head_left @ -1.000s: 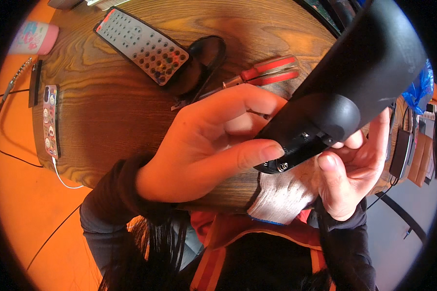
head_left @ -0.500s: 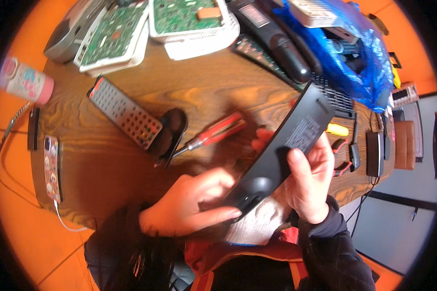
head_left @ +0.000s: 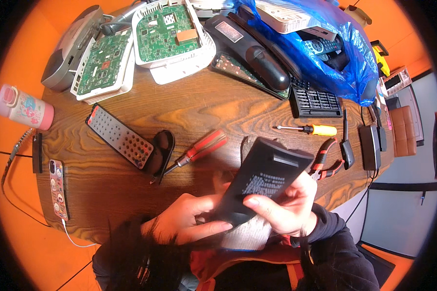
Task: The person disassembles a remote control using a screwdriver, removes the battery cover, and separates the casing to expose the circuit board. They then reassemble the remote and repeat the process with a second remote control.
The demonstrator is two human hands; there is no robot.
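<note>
A black remote control (head_left: 262, 182), its back with pale print turned up, is held tilted above the near edge of the table. My right hand (head_left: 289, 206) grips its right side, thumb lying across the back. At the lower end, my left hand (head_left: 187, 218) closes on it with thumb and fingers. To the left lies a keypad panel (head_left: 121, 138) with grey and orange-lit buttons, beside a dark curved piece (head_left: 162, 150). A screwdriver with a red handle (head_left: 204, 148) rests between that piece and the remote control. The underside of the remote control is hidden.
Green circuit boards in white housings (head_left: 206, 53) stand at the back, near a black handset (head_left: 250, 51) and a blue plastic bag (head_left: 344, 72). A yellow screwdriver (head_left: 323, 130), pliers (head_left: 320, 162) and a black bit case (head_left: 318, 102) lie right. A phone (head_left: 58, 189) and pink cup (head_left: 26, 109) sit left.
The remote control has swung more upright and come lower, toward me, with both hands still on it. The whole view has shifted slightly, uncovering the yellow screwdriver and pliers.
</note>
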